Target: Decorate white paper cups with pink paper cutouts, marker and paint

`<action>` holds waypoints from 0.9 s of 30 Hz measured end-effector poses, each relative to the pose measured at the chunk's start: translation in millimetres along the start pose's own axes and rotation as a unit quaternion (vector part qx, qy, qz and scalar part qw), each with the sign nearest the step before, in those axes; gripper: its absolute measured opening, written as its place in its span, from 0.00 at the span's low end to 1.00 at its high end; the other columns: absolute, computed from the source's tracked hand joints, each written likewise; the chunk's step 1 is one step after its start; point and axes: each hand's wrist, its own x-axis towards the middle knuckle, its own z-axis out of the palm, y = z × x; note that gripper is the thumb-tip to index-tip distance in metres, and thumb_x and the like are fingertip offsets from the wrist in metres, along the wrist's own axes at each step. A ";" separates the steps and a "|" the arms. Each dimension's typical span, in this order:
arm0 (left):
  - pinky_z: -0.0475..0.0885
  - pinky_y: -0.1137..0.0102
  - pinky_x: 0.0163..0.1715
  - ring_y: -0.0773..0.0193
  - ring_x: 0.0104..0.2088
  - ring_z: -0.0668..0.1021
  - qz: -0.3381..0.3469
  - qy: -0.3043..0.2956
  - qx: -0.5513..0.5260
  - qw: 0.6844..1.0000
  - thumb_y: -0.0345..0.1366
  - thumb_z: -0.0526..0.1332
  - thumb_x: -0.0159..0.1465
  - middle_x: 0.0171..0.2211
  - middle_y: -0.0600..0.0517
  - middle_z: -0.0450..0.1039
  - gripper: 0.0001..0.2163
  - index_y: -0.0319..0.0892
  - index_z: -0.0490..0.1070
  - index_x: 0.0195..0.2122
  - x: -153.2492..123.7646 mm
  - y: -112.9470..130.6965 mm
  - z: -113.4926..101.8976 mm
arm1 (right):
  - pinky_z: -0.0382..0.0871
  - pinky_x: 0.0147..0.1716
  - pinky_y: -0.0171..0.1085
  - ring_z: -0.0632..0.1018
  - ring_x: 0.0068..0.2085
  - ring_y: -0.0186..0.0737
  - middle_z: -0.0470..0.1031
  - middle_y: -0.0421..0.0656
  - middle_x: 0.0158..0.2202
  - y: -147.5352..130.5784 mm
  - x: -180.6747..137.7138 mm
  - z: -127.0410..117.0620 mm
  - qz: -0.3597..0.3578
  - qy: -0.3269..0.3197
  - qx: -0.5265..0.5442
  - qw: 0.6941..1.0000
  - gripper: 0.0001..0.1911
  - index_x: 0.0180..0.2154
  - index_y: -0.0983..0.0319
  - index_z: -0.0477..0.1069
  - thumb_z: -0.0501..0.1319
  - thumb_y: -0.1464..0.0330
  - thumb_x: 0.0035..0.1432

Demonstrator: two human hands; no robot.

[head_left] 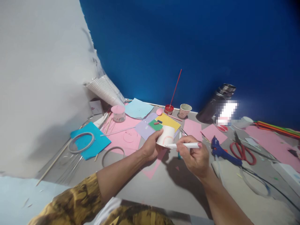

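My left hand is closed around a white paper cup, holding it tilted over the table. An orange-pink curved line shows on the cup's side. In my right hand is a white marker pen, pinched between thumb and fingers, its tip touching or very close to the cup near the drawn line. Behind the cup lie a green paper with small dark crayon-like pieces on it, a yellow paper and a lilac paper.
A blue glue gun and red-handled scissors lie to the right. At the back stand a dark flask, a patterned cup and a red pot. Stacked cups lean at left, above grey rings.
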 end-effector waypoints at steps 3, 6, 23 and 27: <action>0.76 0.68 0.30 0.60 0.29 0.79 -0.005 -0.009 0.001 1.000 0.37 0.58 0.69 0.31 0.45 0.78 0.12 0.33 0.74 0.43 0.2 0.4 0.1 | 0.71 0.26 0.34 0.79 0.26 0.36 0.78 0.40 0.26 1.4 -0.5 -0.2 0.007 0.042 -0.016 0.999 0.06 0.34 0.60 0.72 0.60 0.70 0.65; 0.76 0.68 0.30 0.60 0.29 0.79 -0.011 -0.008 0.001 1.000 0.37 0.57 0.69 0.30 0.45 0.78 0.12 0.33 0.74 0.43 -0.2 0.9 0.9 | 0.71 0.25 0.34 0.79 0.25 0.36 0.78 0.40 0.26 1.6 -0.5 -0.7 0.010 0.045 -0.023 0.999 0.06 0.34 0.60 0.72 0.59 0.70 0.65; 0.77 0.65 0.29 0.58 0.27 0.79 -0.029 -0.030 -0.012 0.999 0.38 0.55 0.70 0.29 0.44 0.77 0.13 0.32 0.74 0.42 -0.1 1.6 -0.1 | 0.71 0.24 0.34 0.79 0.25 0.36 0.78 0.40 0.27 7.9 -4.8 0.5 0.020 0.080 -0.021 0.996 0.06 0.34 0.60 0.73 0.61 0.69 0.65; 0.77 0.66 0.29 0.59 0.27 0.79 -0.026 -0.031 -0.022 0.999 0.37 0.55 0.70 0.29 0.45 0.77 0.13 0.32 0.74 0.42 -0.4 1.1 0.0 | 0.70 0.24 0.34 0.79 0.24 0.36 0.78 0.40 0.26 3.8 -2.5 0.5 0.005 0.075 -0.042 0.996 0.06 0.34 0.60 0.72 0.60 0.69 0.65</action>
